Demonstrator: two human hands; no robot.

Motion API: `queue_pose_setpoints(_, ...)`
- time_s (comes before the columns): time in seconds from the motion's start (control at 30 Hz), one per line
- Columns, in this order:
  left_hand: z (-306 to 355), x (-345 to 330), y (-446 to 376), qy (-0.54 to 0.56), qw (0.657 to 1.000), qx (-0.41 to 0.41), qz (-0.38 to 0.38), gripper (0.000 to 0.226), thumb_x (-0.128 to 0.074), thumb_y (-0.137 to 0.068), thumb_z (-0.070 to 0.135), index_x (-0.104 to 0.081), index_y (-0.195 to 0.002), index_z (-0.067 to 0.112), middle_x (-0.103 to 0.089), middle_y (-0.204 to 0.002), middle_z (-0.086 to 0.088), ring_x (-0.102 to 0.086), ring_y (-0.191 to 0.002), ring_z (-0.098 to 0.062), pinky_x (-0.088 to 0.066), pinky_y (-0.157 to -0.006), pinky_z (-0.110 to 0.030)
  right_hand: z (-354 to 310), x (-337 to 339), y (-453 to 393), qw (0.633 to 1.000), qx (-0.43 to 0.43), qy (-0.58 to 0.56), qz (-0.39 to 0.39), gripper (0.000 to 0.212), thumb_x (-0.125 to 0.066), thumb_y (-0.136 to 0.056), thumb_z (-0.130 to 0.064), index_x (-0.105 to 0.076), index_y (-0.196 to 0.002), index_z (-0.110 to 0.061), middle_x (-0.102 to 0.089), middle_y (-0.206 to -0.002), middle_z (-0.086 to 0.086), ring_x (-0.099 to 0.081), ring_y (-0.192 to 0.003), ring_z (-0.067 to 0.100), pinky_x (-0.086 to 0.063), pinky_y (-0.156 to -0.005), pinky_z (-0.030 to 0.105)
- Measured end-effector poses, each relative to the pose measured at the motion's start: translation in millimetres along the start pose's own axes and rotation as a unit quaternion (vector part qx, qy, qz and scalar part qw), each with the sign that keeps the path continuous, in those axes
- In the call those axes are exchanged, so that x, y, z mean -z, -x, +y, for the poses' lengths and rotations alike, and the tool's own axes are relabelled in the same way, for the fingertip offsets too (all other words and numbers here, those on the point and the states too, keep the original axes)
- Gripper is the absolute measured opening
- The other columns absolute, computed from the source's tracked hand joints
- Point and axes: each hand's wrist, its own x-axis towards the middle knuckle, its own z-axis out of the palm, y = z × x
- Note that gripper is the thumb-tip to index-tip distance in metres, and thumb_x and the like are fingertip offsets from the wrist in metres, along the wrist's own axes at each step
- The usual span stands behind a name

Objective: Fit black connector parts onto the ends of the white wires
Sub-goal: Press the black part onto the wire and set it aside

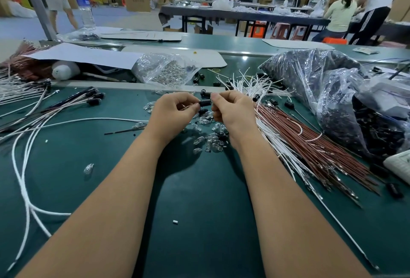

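I hold the black connector part (204, 102) between my two hands above the green bench top (199, 200). My left hand (175, 109) pinches its left end with thumb and forefinger curled round it; my right hand (230, 109) closes on or just beside its right end, fingers curled, and something pale and glassy shows at those fingertips, too small for me to say whether it is a wire end or a bulb. The connector's long axis lies level and crosswise, running from one hand straight to the other, so I judge the coming move to be a push along that line, hand toward hand. Both hands are equally near the part; neither has to reach. I cannot see a white wire entering the connector, so I cannot confirm that the fit is made. The supply of white wires (250, 86) lies beyond and to the outer side of my right hand, fanned beside the brown wires (310, 140), nearer to that hand than to the left. Small glass bulbs (210, 142) lie scattered under and just behind both wrists. Loose black connectors (288, 104) sit past the right hand, near the clear bag of black parts (321, 82). Finished leads (84, 100) lie well off my left hand.
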Motion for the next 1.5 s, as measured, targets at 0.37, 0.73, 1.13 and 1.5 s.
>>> queue_pose_setpoints(0.37,-0.6,1.6,0.1,0.03,0.999,0.023,0.002,0.009,-0.069,-0.086,0.006,-0.072,-0.083,0.014,-0.068,-0.066,0.0,-0.053,-0.053,0.001,-0.041,-0.055,-0.012,13.7,-4.5,-0.2,1.0,0.017,0.011,-0.012,0.02,-0.061,-0.093,-0.011,-0.058,-0.073,-0.011,-0.058,-0.052,-0.006,-0.052,-0.045,0.008,-0.046,-0.049,0.021)
queue_pose_setpoints(0.73,-0.1,-0.1,-0.7,0.056,0.998,0.039,0.001,0.018,-0.068,-0.086,0.004,-0.071,-0.077,0.019,-0.066,-0.056,0.009,-0.054,-0.052,0.001,-0.042,-0.055,-0.01,14.2,-6.1,2.3,0.998,0.054,0.019,-0.01,0.019,-0.059,-0.094,-0.01,-0.057,-0.076,-0.007,-0.06,-0.057,0.001,-0.054,-0.045,0.006,-0.048,-0.049,0.02)
queue_pose_setpoints(1.13,13.0,-3.8,1.4,0.033,0.999,0.027,0.005,0.011,-0.065,-0.089,0.007,-0.069,-0.079,0.006,-0.064,-0.06,-0.001,-0.047,-0.04,0.004,-0.033,-0.047,-0.004,12.5,-11.5,-1.4,0.996,0.006,-0.09,0.021,0.013,-0.06,-0.094,-0.015,-0.062,-0.082,-0.011,-0.061,-0.063,-0.001,-0.056,-0.053,0.007,-0.05,-0.058,0.024)
queue_pose_setpoints(1.5,11.6,-11.0,2.8,0.027,1.0,-0.001,0.009,0.018,-0.068,-0.088,0.014,-0.074,-0.075,0.005,-0.069,-0.061,-0.005,-0.058,-0.05,-0.006,-0.048,-0.053,-0.021,8.3,-13.0,3.6,0.996,0.093,-0.008,-0.001,0.018,-0.066,-0.088,-0.008,-0.05,-0.082,-0.011,-0.057,-0.06,-0.004,-0.055,-0.05,0.002,-0.045,-0.05,0.016)
